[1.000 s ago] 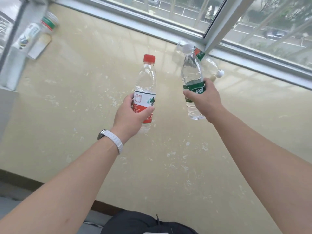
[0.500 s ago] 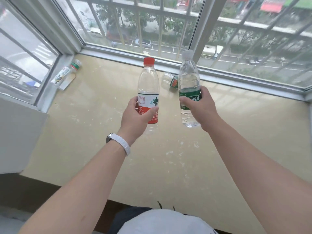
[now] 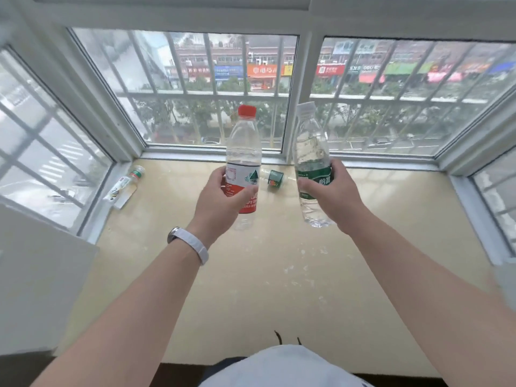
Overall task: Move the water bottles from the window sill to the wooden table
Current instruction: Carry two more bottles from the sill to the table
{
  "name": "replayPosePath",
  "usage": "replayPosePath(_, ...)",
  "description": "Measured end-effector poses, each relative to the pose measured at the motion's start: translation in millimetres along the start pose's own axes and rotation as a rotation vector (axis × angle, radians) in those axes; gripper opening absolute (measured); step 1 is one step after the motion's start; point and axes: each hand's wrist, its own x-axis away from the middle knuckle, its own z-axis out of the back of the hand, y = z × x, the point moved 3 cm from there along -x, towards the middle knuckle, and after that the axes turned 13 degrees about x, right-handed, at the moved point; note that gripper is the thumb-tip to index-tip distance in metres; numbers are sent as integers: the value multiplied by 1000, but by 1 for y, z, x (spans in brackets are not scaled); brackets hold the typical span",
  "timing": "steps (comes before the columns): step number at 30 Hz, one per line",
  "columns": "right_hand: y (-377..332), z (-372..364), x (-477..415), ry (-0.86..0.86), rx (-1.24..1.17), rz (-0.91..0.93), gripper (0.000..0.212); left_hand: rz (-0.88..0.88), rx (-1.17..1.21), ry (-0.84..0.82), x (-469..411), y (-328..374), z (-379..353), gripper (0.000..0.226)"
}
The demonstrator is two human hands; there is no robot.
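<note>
My left hand (image 3: 220, 202) grips a clear water bottle with a red cap and red-and-white label (image 3: 243, 152), held upright above the cream window sill (image 3: 279, 275). My right hand (image 3: 337, 196) grips a second clear bottle with a white cap and green label (image 3: 311, 146), also upright and off the sill. A third bottle (image 3: 275, 178) lies on its side at the back of the sill between the two held ones. The wooden table is not in view.
A small bottle with a green-and-red cap (image 3: 127, 181) lies in the sill's back left corner beside the white window frame (image 3: 290, 96). Barred window panes enclose the sill on three sides. A white wall block (image 3: 36, 275) stands at the left.
Both bottles have risen higher above the sill, and the view has tilted up and pulled back, bringing the whole bay window and the street outside into sight.
</note>
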Motion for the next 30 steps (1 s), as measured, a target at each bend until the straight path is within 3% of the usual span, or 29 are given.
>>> replayPosePath(11, 4, 23, 100, 256, -14, -69, 45, -21, 76, -283, 37, 7, -25, 47)
replayPosePath(20, 15, 53, 157, 410, -56, -122, 44, -118, -52, -432, 53, 22, -50, 51)
replayPosePath(23, 24, 63, 175, 459, -61, -149, 44, -106, -56, -488, 62, 19, -70, 46)
replayPosePath(30, 61, 104, 218, 563, -53, -230, 44, -67, -57, -611, 93, 7, -129, 56)
